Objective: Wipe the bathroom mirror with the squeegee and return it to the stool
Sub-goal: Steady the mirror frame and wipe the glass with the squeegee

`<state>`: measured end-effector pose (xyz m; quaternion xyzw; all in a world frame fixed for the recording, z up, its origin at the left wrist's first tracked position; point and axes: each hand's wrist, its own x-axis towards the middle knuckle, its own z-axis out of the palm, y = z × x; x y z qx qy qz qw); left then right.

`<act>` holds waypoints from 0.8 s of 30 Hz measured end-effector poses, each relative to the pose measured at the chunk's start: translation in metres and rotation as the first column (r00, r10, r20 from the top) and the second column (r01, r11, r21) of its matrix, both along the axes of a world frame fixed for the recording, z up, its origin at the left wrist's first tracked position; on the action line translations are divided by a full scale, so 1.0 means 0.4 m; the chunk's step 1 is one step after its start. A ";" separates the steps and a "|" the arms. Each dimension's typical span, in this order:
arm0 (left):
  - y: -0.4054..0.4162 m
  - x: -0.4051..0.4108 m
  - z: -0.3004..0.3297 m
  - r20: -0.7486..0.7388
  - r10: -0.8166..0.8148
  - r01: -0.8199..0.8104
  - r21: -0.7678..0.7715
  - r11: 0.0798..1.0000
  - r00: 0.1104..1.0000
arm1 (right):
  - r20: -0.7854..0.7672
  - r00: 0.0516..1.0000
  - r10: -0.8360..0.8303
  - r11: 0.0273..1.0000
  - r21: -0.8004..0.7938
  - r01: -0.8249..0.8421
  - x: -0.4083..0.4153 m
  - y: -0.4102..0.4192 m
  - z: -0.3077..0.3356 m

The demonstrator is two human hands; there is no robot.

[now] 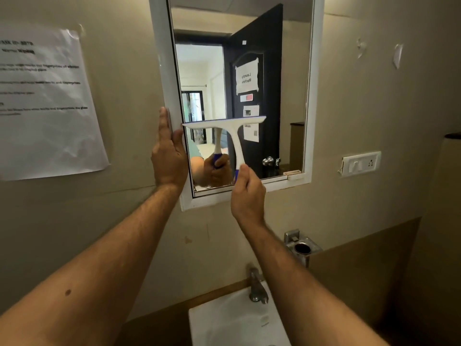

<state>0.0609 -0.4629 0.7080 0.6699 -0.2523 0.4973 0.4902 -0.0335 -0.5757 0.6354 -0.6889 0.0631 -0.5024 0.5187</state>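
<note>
A white squeegee (pixel 234 131) with a blue grip lies against the glass of the white-framed wall mirror (pixel 313 96), its blade level across the lower left half of the glass. My right hand (pixel 247 193) is shut on the squeegee's handle near the mirror's bottom edge. My left hand (pixel 169 153) rests flat, fingers up, on the mirror's left frame. The glass reflects a dark door with papers taped to it and my hand on the handle. No stool is in view.
A white sink (pixel 237 320) with a metal tap (pixel 257 285) sits below the mirror. A metal cup holder (pixel 300 247) is fixed to the wall at the right. A switch plate (pixel 360 163) and a taped paper sheet (pixel 47 103) flank the mirror.
</note>
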 end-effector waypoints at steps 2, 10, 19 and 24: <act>0.008 0.003 0.000 -0.010 -0.003 0.004 0.018 1.000 1.000 | -0.001 1.000 -0.002 1.000 -0.011 0.002 0.004 -0.009 -0.004; 0.013 0.021 -0.009 -0.017 0.018 -0.018 0.025 1.000 1.000 | 0.012 1.000 -0.029 0.999 0.024 0.029 0.003 -0.007 -0.064; 0.016 0.023 -0.010 -0.044 0.008 -0.007 0.030 1.000 0.999 | 0.020 0.999 0.038 0.999 0.007 -0.038 0.022 -0.006 0.072; 0.019 0.019 -0.007 -0.045 0.018 -0.015 0.047 0.999 0.999 | 0.019 1.000 0.024 1.000 0.015 -0.024 0.011 -0.007 0.021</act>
